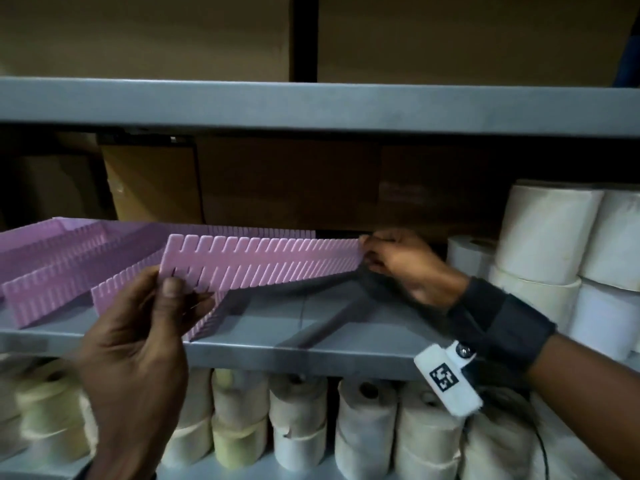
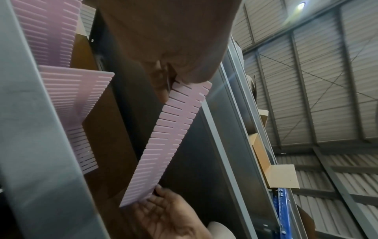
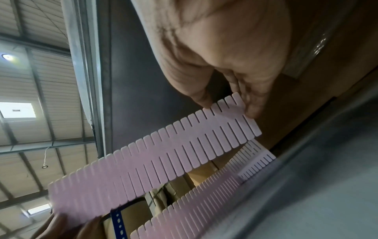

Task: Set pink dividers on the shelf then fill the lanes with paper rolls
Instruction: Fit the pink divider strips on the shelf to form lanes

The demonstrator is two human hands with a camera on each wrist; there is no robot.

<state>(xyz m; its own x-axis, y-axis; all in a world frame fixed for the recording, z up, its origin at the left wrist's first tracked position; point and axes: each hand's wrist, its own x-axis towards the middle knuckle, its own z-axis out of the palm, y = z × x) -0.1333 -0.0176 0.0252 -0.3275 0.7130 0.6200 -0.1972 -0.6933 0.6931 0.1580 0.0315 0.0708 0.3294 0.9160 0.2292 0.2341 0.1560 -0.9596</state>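
Observation:
A long pink slotted divider (image 1: 270, 263) (image 2: 163, 137) (image 3: 163, 153) hangs above the grey shelf (image 1: 311, 351), held by both ends. My left hand (image 1: 162, 296) pinches its near left end between thumb and fingers. My right hand (image 1: 381, 254) pinches the far right end with its fingertips (image 3: 251, 111). Several other pink dividers (image 1: 62, 265) stand interlocked on the left part of the shelf, forming lanes. White paper rolls (image 1: 554, 237) are stacked at the shelf's right end.
Brown cardboard boxes (image 1: 277, 181) fill the back of the shelf. The shelf above (image 1: 311, 105) hangs low overhead. Many more paper rolls (image 1: 363, 424) stand on the shelf below. A tagged white device (image 1: 446, 379) is strapped to my right wrist.

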